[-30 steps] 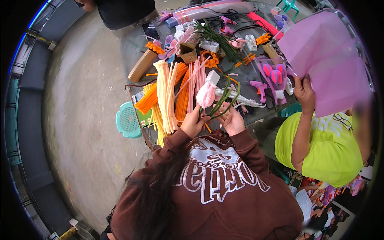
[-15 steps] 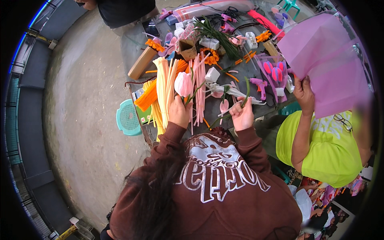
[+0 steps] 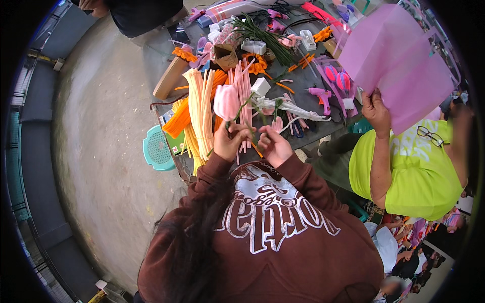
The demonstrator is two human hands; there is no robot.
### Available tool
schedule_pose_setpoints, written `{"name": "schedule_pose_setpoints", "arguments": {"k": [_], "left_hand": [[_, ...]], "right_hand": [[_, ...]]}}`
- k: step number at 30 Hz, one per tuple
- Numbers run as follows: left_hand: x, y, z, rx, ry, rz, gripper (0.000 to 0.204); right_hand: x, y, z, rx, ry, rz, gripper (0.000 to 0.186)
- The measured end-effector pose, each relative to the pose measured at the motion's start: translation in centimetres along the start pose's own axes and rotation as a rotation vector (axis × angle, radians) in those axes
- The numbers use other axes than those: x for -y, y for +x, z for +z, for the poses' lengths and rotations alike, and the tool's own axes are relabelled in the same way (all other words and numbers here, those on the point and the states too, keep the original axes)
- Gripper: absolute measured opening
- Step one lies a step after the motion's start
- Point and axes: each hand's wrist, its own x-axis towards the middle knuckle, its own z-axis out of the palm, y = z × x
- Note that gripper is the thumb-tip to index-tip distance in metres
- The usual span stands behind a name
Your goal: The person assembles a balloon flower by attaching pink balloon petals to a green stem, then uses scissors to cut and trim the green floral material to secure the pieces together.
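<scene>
My left hand [image 3: 230, 142] grips a fluffy pink tulip [image 3: 225, 103] below its bloom, fingers curled around the base. A green pipe-cleaner piece [image 3: 245, 107] bends up to the right of the bloom. Close by on the right, my right hand [image 3: 275, 146] pinches a green pipe cleaner [image 3: 262, 119], blurred by motion. Its lower part is hidden by my fingers. Just past my hands lie bundled cream pipe cleaners [image 3: 200, 111], orange pipe cleaners [image 3: 178, 121] and loose pink pipe cleaners [image 3: 244, 86].
On the grey table [image 3: 298, 81] are a pink glue gun [image 3: 321, 99], white pipe cleaners [image 3: 298, 109], a cardboard box [image 3: 225, 55], green stems [image 3: 262, 41] and orange flowers [image 3: 256, 64]. At right, a person in lime green [image 3: 404, 171] holds a purple sheet [image 3: 396, 65]. A teal stool [image 3: 157, 148] stands left.
My right hand has moved left and nearer to my left hand, bringing the green pipe cleaner toward the tulip. The whole view has shifted slightly.
</scene>
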Motion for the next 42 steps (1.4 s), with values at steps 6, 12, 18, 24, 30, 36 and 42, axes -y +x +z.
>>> {"name": "schedule_pose_setpoints", "arguments": {"k": [6,12,18,24,30,36,42], "left_hand": [[-0.6,0.1,-1.6,-0.049,0.073,0.021,0.027],[-0.8,-0.3,-1.9,0.159,0.441,0.11,0.053],[0.0,0.0,-1.2,0.184,0.298,0.085,0.065],[-0.1,0.0,-1.0,0.129,0.152,0.123,0.047],[-0.2,0.4,-1.3,-0.115,-0.128,0.156,0.033],[0.3,0.6,-1.7,-0.231,-0.03,0.237,0.031],[-0.5,0.5,-1.7,-0.268,-0.11,0.236,0.031]], "right_hand": [[-0.7,-0.5,0.1,0.025,-0.268,-0.129,0.02],[0.8,0.3,-1.0,-0.02,0.134,-0.336,0.012],[0.9,0.2,-1.2,0.029,0.3,-0.393,0.01],[2.6,-0.2,0.9,0.075,0.412,-0.502,0.011],[1.7,-0.9,1.6,0.191,-0.227,-0.41,0.018],[0.4,-1.3,2.6,0.051,-0.99,-0.583,0.016],[0.8,-1.7,2.9,0.036,-1.39,-0.835,0.025]]}}
